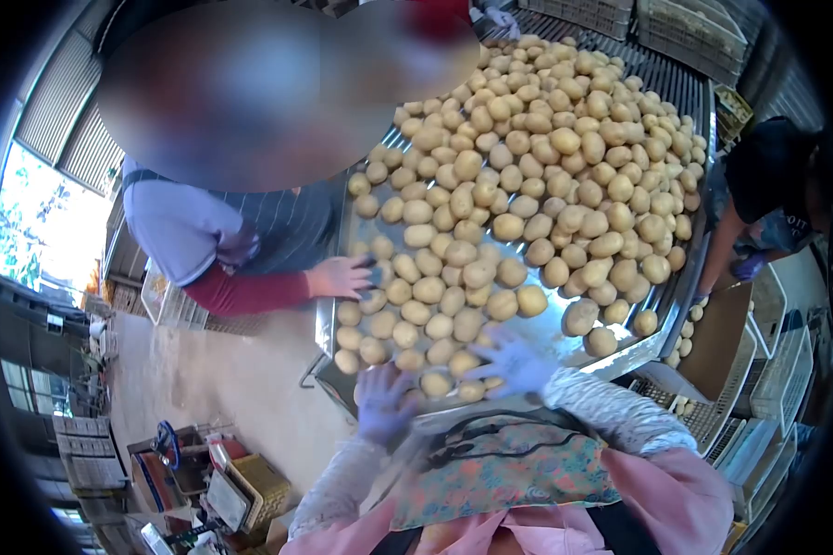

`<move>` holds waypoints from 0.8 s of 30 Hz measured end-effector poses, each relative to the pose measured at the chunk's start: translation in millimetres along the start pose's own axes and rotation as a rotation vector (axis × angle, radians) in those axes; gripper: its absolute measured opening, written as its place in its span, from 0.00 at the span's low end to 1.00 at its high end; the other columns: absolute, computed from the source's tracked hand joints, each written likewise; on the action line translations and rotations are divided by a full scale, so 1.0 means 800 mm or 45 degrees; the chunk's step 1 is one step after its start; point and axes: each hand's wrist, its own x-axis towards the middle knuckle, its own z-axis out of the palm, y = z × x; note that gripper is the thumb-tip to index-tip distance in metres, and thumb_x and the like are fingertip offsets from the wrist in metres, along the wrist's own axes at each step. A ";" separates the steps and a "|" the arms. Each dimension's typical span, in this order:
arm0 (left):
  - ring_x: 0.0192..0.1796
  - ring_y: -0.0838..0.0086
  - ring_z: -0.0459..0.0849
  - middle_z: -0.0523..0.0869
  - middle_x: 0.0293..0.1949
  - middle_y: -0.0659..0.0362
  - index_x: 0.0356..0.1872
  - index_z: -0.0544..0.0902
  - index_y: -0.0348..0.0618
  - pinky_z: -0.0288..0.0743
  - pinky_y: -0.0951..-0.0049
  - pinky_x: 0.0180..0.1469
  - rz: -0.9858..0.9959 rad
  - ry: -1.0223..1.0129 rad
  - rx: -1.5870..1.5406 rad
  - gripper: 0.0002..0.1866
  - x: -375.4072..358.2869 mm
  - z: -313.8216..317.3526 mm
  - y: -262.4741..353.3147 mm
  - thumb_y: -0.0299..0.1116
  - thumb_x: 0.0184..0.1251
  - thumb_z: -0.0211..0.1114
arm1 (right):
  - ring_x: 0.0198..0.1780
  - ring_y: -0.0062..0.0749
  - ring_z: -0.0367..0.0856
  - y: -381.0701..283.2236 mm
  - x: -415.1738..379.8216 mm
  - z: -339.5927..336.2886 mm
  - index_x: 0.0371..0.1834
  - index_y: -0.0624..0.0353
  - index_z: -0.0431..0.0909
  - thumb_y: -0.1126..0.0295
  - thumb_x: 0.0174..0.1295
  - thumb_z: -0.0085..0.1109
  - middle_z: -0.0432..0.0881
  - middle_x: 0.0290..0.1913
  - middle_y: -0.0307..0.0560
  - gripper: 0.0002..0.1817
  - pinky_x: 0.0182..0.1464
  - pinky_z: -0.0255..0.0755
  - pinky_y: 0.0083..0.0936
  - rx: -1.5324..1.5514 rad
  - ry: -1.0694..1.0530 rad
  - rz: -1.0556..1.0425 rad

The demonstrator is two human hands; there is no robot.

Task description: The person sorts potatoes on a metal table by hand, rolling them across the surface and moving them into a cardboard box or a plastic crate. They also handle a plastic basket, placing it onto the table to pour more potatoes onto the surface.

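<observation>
Many pale potatoes (472, 166) cover a metal sorting table (546, 319), spread in a layer at its near end and heaped thicker toward the back right. My left hand (384, 402), in a lavender glove, is at the near left edge, fingers apart beside the closest potatoes. To its right, my right hand (511, 363), gloved the same way, reaches over the near edge with fingers spread against potatoes (465, 362). Neither hand is wrapped around a potato. Parts of the nearest potatoes are hidden by my fingers.
Across the left edge, a co-worker's hand (341, 277) rests by the potatoes. Another person (773, 185) bends at the right beside a cardboard box (720, 342) and crates (782, 375). More crates (692, 37) stand at the back. A cluttered cart (222, 481) is lower left.
</observation>
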 end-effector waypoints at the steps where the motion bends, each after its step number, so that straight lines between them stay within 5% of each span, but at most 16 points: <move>1: 0.66 0.41 0.72 0.78 0.61 0.44 0.62 0.80 0.47 0.59 0.37 0.72 -0.228 -0.100 -0.034 0.25 0.003 0.012 -0.023 0.43 0.65 0.66 | 0.79 0.69 0.57 -0.008 0.019 0.018 0.69 0.18 0.77 0.39 0.50 0.71 0.60 0.82 0.45 0.37 0.78 0.51 0.65 0.029 -0.038 -0.066; 3: 0.65 0.41 0.74 0.79 0.63 0.46 0.60 0.83 0.47 0.62 0.40 0.71 -0.311 0.322 0.191 0.23 0.019 0.033 -0.049 0.43 0.66 0.64 | 0.81 0.65 0.53 -0.034 0.054 0.046 0.67 0.18 0.78 0.37 0.53 0.68 0.59 0.83 0.47 0.34 0.81 0.45 0.63 0.084 -0.147 -0.033; 6: 0.65 0.41 0.74 0.79 0.63 0.45 0.60 0.83 0.44 0.63 0.41 0.70 -0.178 0.412 0.491 0.22 0.091 0.069 -0.039 0.42 0.68 0.62 | 0.79 0.60 0.59 -0.061 0.086 0.064 0.61 0.27 0.84 0.41 0.59 0.66 0.67 0.77 0.46 0.25 0.79 0.49 0.61 0.106 -0.113 -0.128; 7: 0.67 0.38 0.74 0.78 0.65 0.45 0.66 0.80 0.43 0.63 0.40 0.69 -0.017 -0.231 0.537 0.27 0.118 0.038 -0.005 0.45 0.70 0.62 | 0.77 0.53 0.65 -0.072 0.088 0.040 0.58 0.31 0.85 0.44 0.62 0.64 0.74 0.73 0.46 0.22 0.77 0.54 0.58 0.102 -0.186 -0.128; 8: 0.71 0.37 0.71 0.76 0.70 0.45 0.71 0.77 0.48 0.63 0.36 0.70 -0.181 -0.038 0.478 0.31 0.113 0.117 -0.003 0.50 0.70 0.63 | 0.77 0.53 0.65 -0.067 0.086 0.028 0.58 0.31 0.85 0.44 0.62 0.64 0.74 0.73 0.46 0.22 0.77 0.54 0.58 0.088 -0.181 -0.130; 10: 0.74 0.38 0.70 0.74 0.73 0.48 0.73 0.77 0.59 0.64 0.34 0.70 -0.049 0.292 0.229 0.31 0.115 0.154 0.048 0.52 0.70 0.64 | 0.62 0.40 0.81 -0.032 0.051 -0.001 0.52 0.40 0.88 0.52 0.66 0.61 0.85 0.56 0.43 0.16 0.65 0.70 0.49 0.553 -0.414 -0.141; 12: 0.73 0.40 0.70 0.74 0.73 0.47 0.72 0.77 0.56 0.62 0.34 0.71 0.172 0.167 0.170 0.32 0.122 0.106 0.061 0.53 0.69 0.64 | 0.45 0.35 0.86 0.009 0.003 -0.015 0.44 0.45 0.89 0.57 0.66 0.60 0.88 0.41 0.38 0.11 0.48 0.76 0.42 0.792 -0.321 0.539; 13: 0.73 0.42 0.71 0.74 0.73 0.47 0.72 0.77 0.53 0.60 0.34 0.73 0.379 -0.002 0.126 0.33 0.109 0.080 0.054 0.54 0.68 0.64 | 0.37 0.41 0.84 -0.005 0.011 -0.150 0.40 0.46 0.89 0.60 0.62 0.62 0.85 0.35 0.39 0.09 0.38 0.75 0.41 0.017 -0.154 0.274; 14: 0.72 0.41 0.71 0.74 0.73 0.45 0.72 0.77 0.51 0.60 0.35 0.73 0.332 0.126 0.194 0.34 0.099 0.091 0.020 0.54 0.67 0.65 | 0.34 0.40 0.83 0.036 -0.034 -0.115 0.39 0.47 0.89 0.59 0.57 0.64 0.83 0.32 0.40 0.11 0.37 0.75 0.41 -0.302 0.395 0.426; 16: 0.72 0.40 0.71 0.74 0.72 0.42 0.72 0.77 0.50 0.60 0.36 0.74 0.196 0.310 0.292 0.36 0.082 0.106 -0.020 0.53 0.65 0.68 | 0.60 0.61 0.75 0.065 -0.077 -0.155 0.60 0.51 0.82 0.53 0.53 0.69 0.79 0.54 0.57 0.30 0.61 0.68 0.57 -0.639 0.629 0.878; 17: 0.71 0.40 0.71 0.74 0.72 0.41 0.72 0.77 0.49 0.60 0.35 0.73 0.024 0.208 0.307 0.36 0.102 0.095 0.000 0.53 0.65 0.68 | 0.74 0.70 0.59 0.097 -0.111 -0.123 0.71 0.49 0.73 0.50 0.56 0.69 0.71 0.68 0.60 0.38 0.72 0.53 0.65 -0.601 0.648 1.116; 18: 0.71 0.39 0.71 0.73 0.72 0.39 0.71 0.77 0.48 0.60 0.35 0.73 -0.133 0.120 0.346 0.36 0.118 0.084 0.016 0.53 0.64 0.69 | 0.77 0.67 0.57 0.091 -0.106 -0.140 0.74 0.45 0.72 0.46 0.56 0.69 0.69 0.72 0.59 0.41 0.75 0.50 0.67 -0.502 0.480 1.200; 21: 0.74 0.35 0.65 0.71 0.72 0.38 0.74 0.73 0.43 0.51 0.33 0.77 -0.245 0.505 0.075 0.37 0.164 0.171 0.049 0.53 0.69 0.64 | 0.78 0.62 0.58 0.094 -0.058 -0.139 0.75 0.41 0.70 0.44 0.53 0.71 0.68 0.74 0.57 0.44 0.75 0.49 0.68 -0.334 0.370 1.415; 24: 0.74 0.37 0.66 0.73 0.71 0.42 0.72 0.75 0.47 0.54 0.33 0.75 0.121 0.243 0.127 0.35 0.156 0.142 0.107 0.55 0.68 0.65 | 0.72 0.58 0.68 0.097 -0.035 -0.097 0.72 0.41 0.73 0.43 0.50 0.73 0.70 0.71 0.55 0.43 0.75 0.53 0.63 -0.289 0.483 1.113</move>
